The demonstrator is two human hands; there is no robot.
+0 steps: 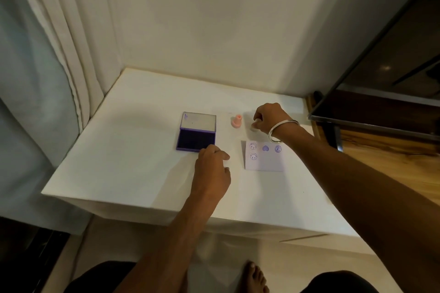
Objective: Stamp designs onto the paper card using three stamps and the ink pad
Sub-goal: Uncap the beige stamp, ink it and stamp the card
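The right hand [269, 118] has its fingers curled down around a small pale stamp [254, 126] on the table top, just beyond the far edge of the paper card [264, 160]; the grip looks closed on it, though the stamp is mostly hidden and whether it is being lifted or set down cannot be told. A metal bangle [282, 129] circles that wrist. Just to the left of those fingers a pink stamp [236, 122] stands upright by itself, untouched. A third stamp is not visible (it may be under the hand).

The left hand [213, 169] rests loosely curled on the white table [119, 162], holding nothing, its fingertips at the near right corner of the purple ink pad [196, 141], whose lid stands open at the back.

The card lies between the two forearms, near the right hand, and already carries four purple prints: two smiling faces at its left, a heart in the middle and a round mark at the right. Its near half is blank.

The ink pad lies well to the left of the right hand's stamp, past the pink one, so an inking move would probably sweep leftward across it, while the card sits directly below the fingers.
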